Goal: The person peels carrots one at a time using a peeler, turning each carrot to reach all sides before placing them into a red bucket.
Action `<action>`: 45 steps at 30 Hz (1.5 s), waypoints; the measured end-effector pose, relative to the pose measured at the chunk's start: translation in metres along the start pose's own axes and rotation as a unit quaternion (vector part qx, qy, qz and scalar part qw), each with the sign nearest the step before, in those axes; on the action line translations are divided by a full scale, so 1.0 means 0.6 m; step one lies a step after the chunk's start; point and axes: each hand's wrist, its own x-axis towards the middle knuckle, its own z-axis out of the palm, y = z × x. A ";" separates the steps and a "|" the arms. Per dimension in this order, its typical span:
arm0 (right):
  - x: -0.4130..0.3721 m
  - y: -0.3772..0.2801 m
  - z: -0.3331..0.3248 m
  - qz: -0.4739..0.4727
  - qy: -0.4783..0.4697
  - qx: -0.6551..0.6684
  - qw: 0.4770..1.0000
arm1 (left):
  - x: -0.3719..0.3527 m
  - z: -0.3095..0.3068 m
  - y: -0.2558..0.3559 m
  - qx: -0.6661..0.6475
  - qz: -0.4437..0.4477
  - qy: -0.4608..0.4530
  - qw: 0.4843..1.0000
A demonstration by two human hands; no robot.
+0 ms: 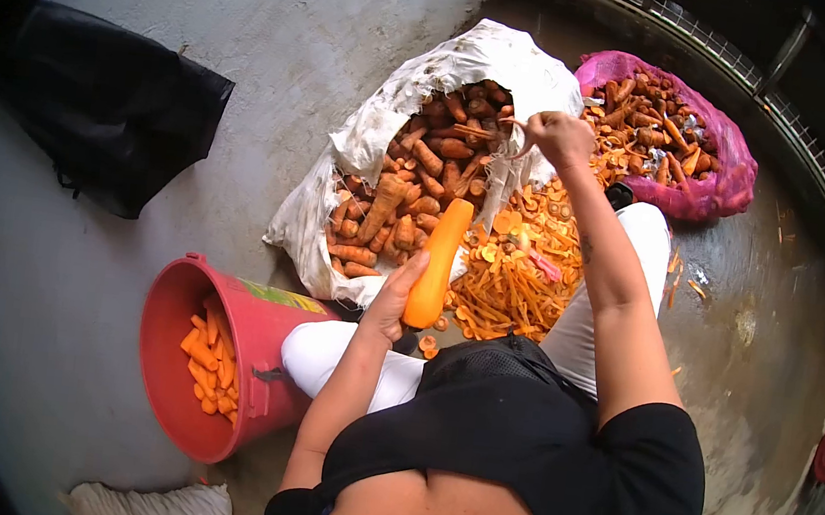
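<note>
A large peeled carrot (440, 260), smooth and bright orange, is tilted upward in my left hand (396, 296), whose fingers wrap its lower end. My right hand (560, 140) is closed and raised beyond the carrot's tip, apart from it. A thin curved tool that looks like a peeler (520, 140) juts from its fingers; the grip hides most of it. Behind the carrot, an open white sack (333, 199) holds many unpeeled carrots (430, 159). Orange peelings and cut ends (516, 278) lie heaped on the floor between my legs and the sack.
A red bucket (159, 372) with peeled carrot pieces (210, 362) leans by my left knee. At the back right lies a pink mesh sack (732, 181) of carrots and scraps. A black sheet-like item (127, 107) is at left. A pale sack (155, 509) lies at bottom left.
</note>
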 end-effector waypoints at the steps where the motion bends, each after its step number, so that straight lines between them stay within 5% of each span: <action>1: 0.006 0.011 -0.004 0.016 0.001 -0.024 1.000 | -0.005 0.007 0.004 0.008 0.017 -0.001 1.000; 4: -0.022 -0.007 -0.027 0.017 -0.045 0.053 0.997 | 0.004 0.005 0.004 0.046 0.064 0.007 0.997; 5: -0.030 -0.026 -0.039 0.048 -0.152 0.036 0.987 | 0.008 0.001 0.004 0.072 0.071 0.008 0.995; 8: -0.100 -0.072 -0.039 -0.046 -0.106 0.198 0.973 | 0.012 0.001 0.005 0.133 0.082 0.020 0.987; 11: -0.158 -0.121 -0.064 -0.198 -0.027 0.271 0.941 | 0.022 -0.011 0.014 -0.098 0.021 -0.025 0.995; 13: -0.195 -0.153 -0.078 -0.287 0.008 0.249 0.925 | 0.034 -0.028 0.003 -0.104 -0.004 -0.014 0.994; 20: -0.224 -0.186 -0.118 -0.310 -0.045 0.242 0.918 | 0.022 0.000 0.011 -0.157 -0.010 -0.047 0.986; 25: -0.176 -0.146 -0.085 -0.232 -0.004 0.195 0.953 | 0.006 -0.012 0.006 -0.107 0.012 -0.100 0.989; 27: -0.138 -0.115 -0.063 -0.051 -0.094 0.243 0.964 | -0.009 0.002 0.009 -0.096 0.001 -0.080 0.992; 31: -0.064 -0.014 0.002 -0.021 -0.020 0.051 0.998 | -0.007 -0.014 -0.008 -0.039 0.017 -0.086 0.995; 33: -0.040 0.064 0.024 0.108 -0.129 -0.013 0.986 | -0.021 -0.003 0.005 -0.030 0.031 -0.084 0.996; 35: -0.040 0.106 0.039 0.138 -0.159 -0.079 0.974 | -0.024 0.000 0.016 -0.023 0.047 -0.084 0.995; 39: -0.063 0.042 0.027 0.092 -0.231 -0.046 0.968 | 0.012 -0.035 -0.001 -0.148 -0.023 -0.046 0.988; 43: -0.131 -0.073 -0.009 -0.041 -0.214 0.185 0.958 | 0.028 -0.039 0.003 -0.166 -0.023 -0.071 0.983; 45: -0.175 -0.124 -0.042 -0.203 -0.066 0.261 0.941 | 0.029 -0.043 -0.001 -0.155 -0.029 -0.066 0.985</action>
